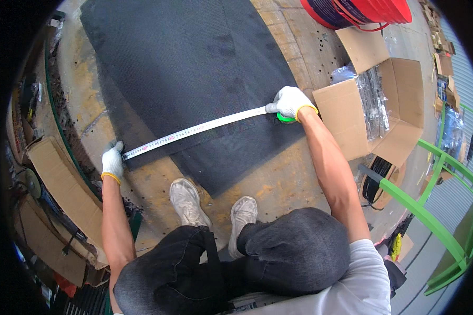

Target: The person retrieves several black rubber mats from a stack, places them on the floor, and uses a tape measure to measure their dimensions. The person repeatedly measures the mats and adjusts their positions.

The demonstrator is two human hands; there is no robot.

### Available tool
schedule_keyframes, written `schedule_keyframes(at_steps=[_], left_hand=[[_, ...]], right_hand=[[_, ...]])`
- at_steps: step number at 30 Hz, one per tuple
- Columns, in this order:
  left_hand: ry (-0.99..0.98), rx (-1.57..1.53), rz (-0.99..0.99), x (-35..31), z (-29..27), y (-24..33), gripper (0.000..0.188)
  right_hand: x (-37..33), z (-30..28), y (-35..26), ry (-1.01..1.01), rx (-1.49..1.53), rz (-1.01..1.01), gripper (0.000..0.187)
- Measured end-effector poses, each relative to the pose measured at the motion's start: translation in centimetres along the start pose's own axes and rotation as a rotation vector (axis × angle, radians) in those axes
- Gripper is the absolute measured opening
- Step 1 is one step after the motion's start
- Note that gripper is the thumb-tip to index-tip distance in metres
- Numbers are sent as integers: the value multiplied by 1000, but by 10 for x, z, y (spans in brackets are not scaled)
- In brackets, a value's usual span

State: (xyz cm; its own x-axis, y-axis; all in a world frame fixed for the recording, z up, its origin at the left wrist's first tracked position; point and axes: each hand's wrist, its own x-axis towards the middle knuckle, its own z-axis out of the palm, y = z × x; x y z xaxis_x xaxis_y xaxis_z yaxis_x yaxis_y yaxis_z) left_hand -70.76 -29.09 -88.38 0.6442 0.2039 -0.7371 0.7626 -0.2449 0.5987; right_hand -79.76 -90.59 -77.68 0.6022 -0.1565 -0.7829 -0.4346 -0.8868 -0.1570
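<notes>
1. The person squats on a stained, yellowish work surface (pixel 278 184), knees and two pale shoes (pixel 186 202) at lower centre of the frame.
2. A large sheet of black mesh (pixel 194 68) lies flat on the surface, running from the upper left of the frame down to just above the shoes.
3. A white measuring tape (pixel 194 129) is stretched across the lower part of the mesh, from middle left up towards centre right.
4. The left hand (pixel 112 161), in a white glove with a yellow cuff, sits at middle left beside the mesh edge, fingers curled down and pinning the tape's free end against the surface.
5. The right hand (pixel 290 103), gloved alike, sits at centre right on the mesh's right edge, closed over the tape's green case (pixel 285 118), thumb pressing the tape.
6. An open cardboard box (pixel 376 105) holding clear-wrapped dark items stands just right of the right hand.
7. A green metal frame (pixel 431 215) crosses the lower right; a red round container (pixel 362 10) sits at the top edge; flattened cardboard (pixel 63 184) lies at the left.
</notes>
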Motion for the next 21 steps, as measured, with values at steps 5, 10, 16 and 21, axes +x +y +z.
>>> schedule_keyframes(at_steps=[5,10,16,21], left_hand=[[-32,-45,-24,3,-3,-5,39],[-124,-165,42,-5,-3,-8,42],[-134,-670,-305,-16,-12,0,19],[-362,-639,-161,-29,2,14,37]], right_hand=[[2,4,2,-29,1,23,41],[-10,0,1,-4,-16,-114,48],[-44,10,11,-534,712,-21,28],[-57,23,26,-449,914,-19,45]])
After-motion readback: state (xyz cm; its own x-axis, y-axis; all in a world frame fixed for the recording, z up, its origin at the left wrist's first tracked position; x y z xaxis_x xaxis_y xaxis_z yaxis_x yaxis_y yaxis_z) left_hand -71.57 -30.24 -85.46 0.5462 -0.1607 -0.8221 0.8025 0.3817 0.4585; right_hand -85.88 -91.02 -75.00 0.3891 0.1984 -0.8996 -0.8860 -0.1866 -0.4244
